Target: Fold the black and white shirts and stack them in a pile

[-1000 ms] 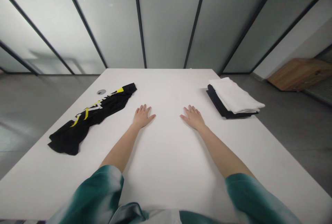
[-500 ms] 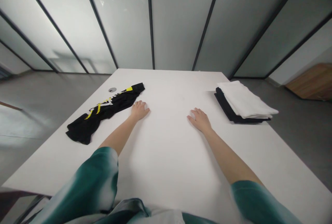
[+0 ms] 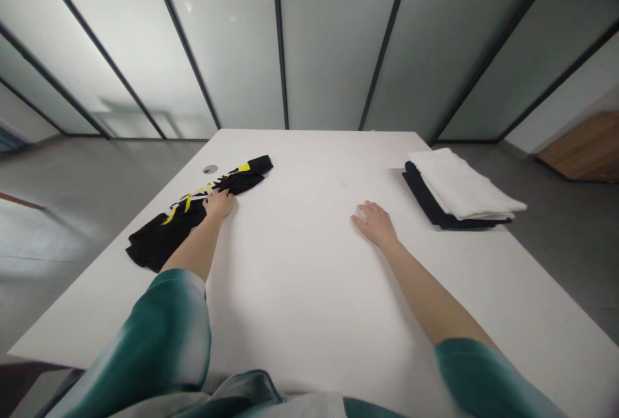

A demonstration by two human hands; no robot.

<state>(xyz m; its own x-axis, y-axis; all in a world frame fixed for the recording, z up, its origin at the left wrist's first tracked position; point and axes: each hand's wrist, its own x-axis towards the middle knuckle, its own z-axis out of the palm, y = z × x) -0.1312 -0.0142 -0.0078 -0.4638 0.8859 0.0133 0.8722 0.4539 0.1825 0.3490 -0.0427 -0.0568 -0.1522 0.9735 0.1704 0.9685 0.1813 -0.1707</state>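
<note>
Left hand: we are resting our left hand [image 3: 219,204] palm-down on a black garment [image 3: 157,247] at our 11 o'clock, fingers lying close together on its yellow-and-white print; we cannot tell whether the fingers have hold of the cloth.

Right hand: we are keeping our right hand [image 3: 375,224] open and palm-down on the bare tabletop at our 12 o'clock, fingers slightly spread, holding nothing and touching only the table.

Garment: it is lying bunched in a long strip, running from 10 o'clock towards 11 o'clock, on the left part of the table, its far end just beside a round grommet [image 3: 209,169].

Stack: a folded white cloth [image 3: 459,184] is sitting on a folded black cloth [image 3: 423,202] at 1 o'clock, well apart from our right hand.

Table: a white table [image 3: 300,295] is bearing everything.

Around us: frosted glass partitions [image 3: 232,50] are standing ahead, with a wooden panel [image 3: 585,147] on the grey floor [image 3: 72,192] at 2 o'clock.
</note>
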